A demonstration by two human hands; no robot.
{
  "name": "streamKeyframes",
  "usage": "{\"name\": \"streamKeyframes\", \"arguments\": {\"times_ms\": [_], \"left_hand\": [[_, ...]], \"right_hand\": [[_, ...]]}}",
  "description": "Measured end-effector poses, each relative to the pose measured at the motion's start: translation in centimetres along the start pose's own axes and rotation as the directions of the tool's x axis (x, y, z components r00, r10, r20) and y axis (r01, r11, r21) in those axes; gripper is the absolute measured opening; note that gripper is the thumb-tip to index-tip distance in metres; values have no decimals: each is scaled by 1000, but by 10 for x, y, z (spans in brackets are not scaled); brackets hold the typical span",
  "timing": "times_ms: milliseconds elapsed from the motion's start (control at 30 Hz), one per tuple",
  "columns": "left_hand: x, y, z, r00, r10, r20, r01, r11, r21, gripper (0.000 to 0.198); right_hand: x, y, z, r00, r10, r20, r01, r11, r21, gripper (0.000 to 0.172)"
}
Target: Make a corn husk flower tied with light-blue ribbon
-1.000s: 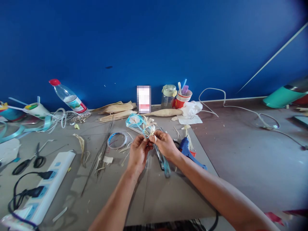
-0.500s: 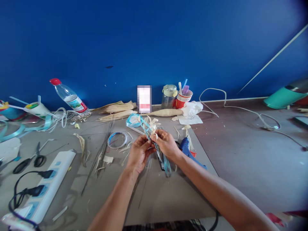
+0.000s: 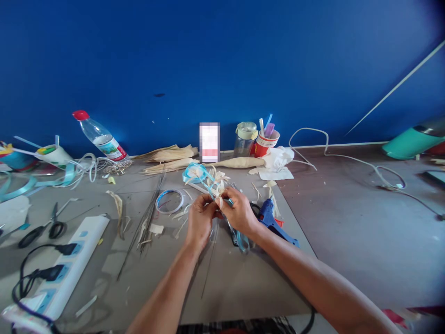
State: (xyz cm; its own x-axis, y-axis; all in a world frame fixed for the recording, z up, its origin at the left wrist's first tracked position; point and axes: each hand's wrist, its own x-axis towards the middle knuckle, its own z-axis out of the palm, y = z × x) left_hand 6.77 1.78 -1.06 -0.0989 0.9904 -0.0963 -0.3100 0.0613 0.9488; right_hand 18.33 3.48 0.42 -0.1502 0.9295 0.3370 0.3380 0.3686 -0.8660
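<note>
At the middle of the work mat, my left hand point(image 3: 201, 218) and my right hand point(image 3: 238, 211) meet with their fingertips pinched together. Between them is a small bunch of cream husk flowers point(image 3: 219, 182), its pale petals standing up above the fingers. Light blue ribbon point(image 3: 195, 172) curls behind the bunch, and another blue loop point(image 3: 244, 243) lies below my right hand. Part of a dark, slim pen-like object point(image 3: 233, 237) shows under that hand. The stem end of the bunch is hidden by my fingers.
A blue glue gun point(image 3: 273, 218) lies right of my hands. To the left are a tape roll point(image 3: 169, 202), thin dark wires point(image 3: 142, 227), scissors point(image 3: 52, 227) and a power strip point(image 3: 74, 264). A bottle point(image 3: 100, 137), a jar point(image 3: 245, 139) and red cups point(image 3: 267, 141) stand behind.
My fingers have shifted slightly on the flower bunch, and the right hand's fingers are more bent. The blue ribbon beside the petals has changed position. The pen-like object shows less.
</note>
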Motion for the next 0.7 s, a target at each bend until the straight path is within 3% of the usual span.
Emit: {"name": "streamKeyframes", "arguments": {"times_ms": [300, 700], "left_hand": [[2, -2, -9, 997, 74, 7, -74, 979, 192, 14], [0, 5, -7, 996, 86, -13, -75, 924, 375, 9]], "right_hand": [[-5, 2, 10, 999, 16, -46, -16, 1000, 0, 5], [-5, 3, 16, 974, 206, -90, -206, 978, 5, 13]]}}
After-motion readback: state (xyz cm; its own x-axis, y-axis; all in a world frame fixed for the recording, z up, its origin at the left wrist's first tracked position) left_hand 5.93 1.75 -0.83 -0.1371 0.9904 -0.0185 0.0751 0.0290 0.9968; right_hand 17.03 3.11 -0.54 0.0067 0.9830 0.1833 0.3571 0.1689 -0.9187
